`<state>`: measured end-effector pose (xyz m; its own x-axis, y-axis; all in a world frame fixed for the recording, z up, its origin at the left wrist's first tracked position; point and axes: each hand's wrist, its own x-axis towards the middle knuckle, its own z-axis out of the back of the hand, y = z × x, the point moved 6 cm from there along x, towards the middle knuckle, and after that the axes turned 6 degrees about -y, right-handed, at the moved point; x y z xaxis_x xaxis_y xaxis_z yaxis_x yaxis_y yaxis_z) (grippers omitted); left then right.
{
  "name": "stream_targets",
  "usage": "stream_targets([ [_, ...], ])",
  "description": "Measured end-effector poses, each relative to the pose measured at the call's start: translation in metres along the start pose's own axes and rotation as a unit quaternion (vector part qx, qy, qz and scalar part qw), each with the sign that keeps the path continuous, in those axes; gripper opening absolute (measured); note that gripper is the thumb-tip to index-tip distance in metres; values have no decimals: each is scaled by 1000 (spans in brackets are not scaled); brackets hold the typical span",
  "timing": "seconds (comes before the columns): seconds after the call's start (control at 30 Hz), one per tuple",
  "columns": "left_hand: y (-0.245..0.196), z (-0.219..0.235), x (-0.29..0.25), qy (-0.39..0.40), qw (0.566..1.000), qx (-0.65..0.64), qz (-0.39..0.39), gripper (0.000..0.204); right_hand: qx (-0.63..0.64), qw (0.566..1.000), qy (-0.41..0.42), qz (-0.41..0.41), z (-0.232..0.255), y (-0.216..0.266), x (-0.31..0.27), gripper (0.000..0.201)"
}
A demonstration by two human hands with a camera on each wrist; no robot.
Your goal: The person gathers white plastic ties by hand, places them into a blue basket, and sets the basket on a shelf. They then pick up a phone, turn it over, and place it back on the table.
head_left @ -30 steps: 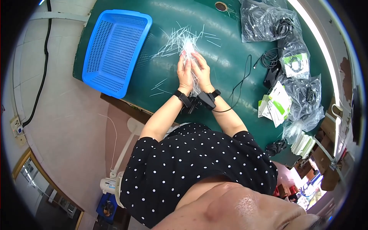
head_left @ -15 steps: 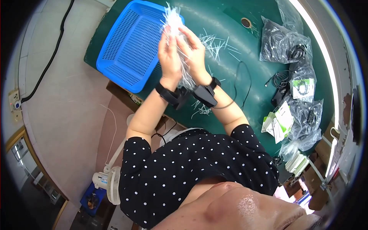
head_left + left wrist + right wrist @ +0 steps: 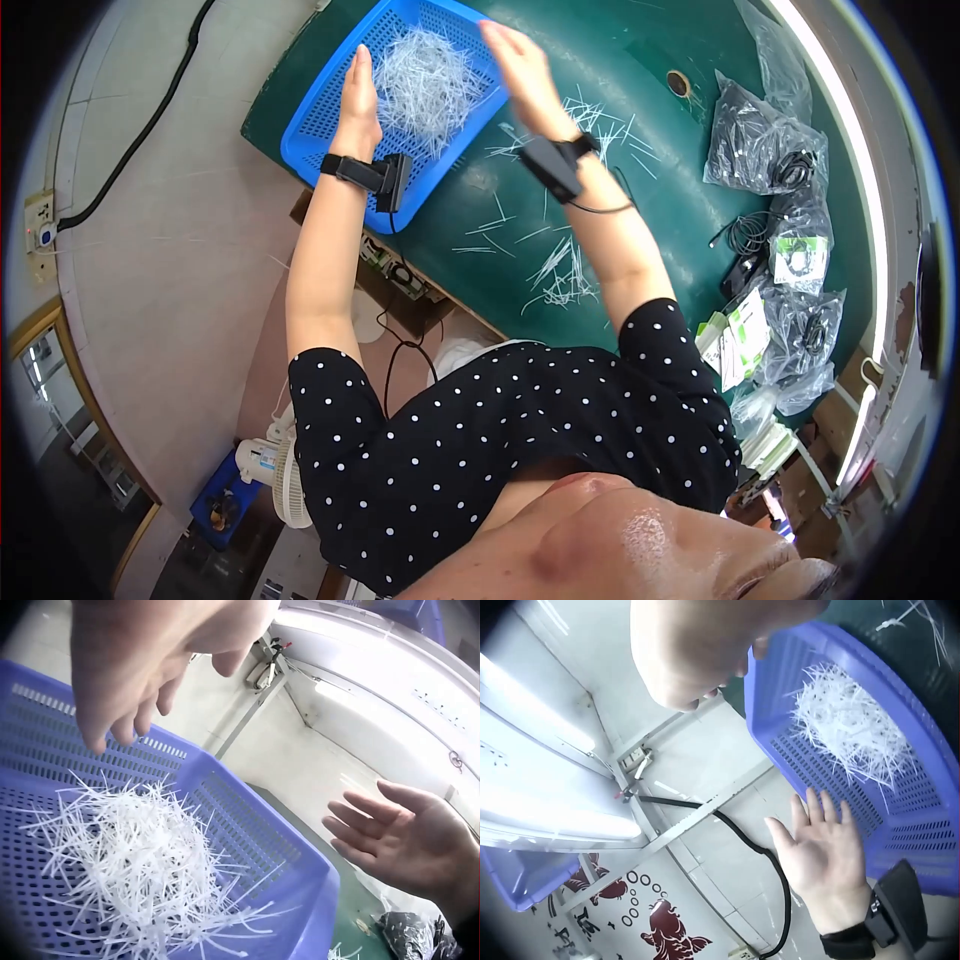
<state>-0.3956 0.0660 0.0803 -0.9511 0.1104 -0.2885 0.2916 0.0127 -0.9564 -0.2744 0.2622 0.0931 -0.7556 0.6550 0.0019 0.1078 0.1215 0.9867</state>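
A heap of thin white plastic strips (image 3: pixel 425 90), which look like cable ties, lies tangled in the blue perforated basket (image 3: pixel 395 190). Over the basket's left side is my left hand (image 3: pixel 359 100), fingers straight and holding nothing. My right hand (image 3: pixel 525 78) is at the basket's right rim, palm turned inward and fingers extended. The wrist views show both palms bare, the left hand (image 3: pixel 829 859) facing the heap (image 3: pixel 851 724) and the right hand (image 3: pixel 409 836) beyond the basket wall (image 3: pixel 259 832).
Loose white strips (image 3: pixel 565 275) are scattered on the green table (image 3: pixel 480 290). Along the right side lie plastic bags of black cables (image 3: pixel 765 135) and green-and-white cards (image 3: pixel 740 340). A round hole (image 3: pixel 678 83) is cut in the tabletop.
Both hands carried the bundle of strips from the table leftward to the basket. They have parted and let it go, and the strips now lie inside.
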Motion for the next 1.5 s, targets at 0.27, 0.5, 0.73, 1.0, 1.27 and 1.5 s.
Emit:
stream_targets([
  [0.27, -16, 22, -117, 102, 978, 30, -181, 39, -142, 987, -75, -5, 201, 3, -25, 35],
  [0.5, 93, -2, -215, 303, 829, 359, -303, 51, -482, 828, -132, 256, 276, -65, -44, 27],
  [0.73, 155, -1, -220, 201, 745, 552, -316, 81, -466, 829, 91, 295, 168, -64, -89, 30],
  [1.0, 153, -44, -212, 222, 777, 502, -309, 79, -367, 870, 162, 289, 161, -54, -128, 33],
  [1.27, 156, -99, -153, 175, 754, 542, -327, 77, -456, 823, 105, 322, 108, -80, -47, 38],
  [1.5, 157, -62, -233, 333, 719, 515, -328, 79, -366, 851, 275, 257, 115, -65, -161, 39],
])
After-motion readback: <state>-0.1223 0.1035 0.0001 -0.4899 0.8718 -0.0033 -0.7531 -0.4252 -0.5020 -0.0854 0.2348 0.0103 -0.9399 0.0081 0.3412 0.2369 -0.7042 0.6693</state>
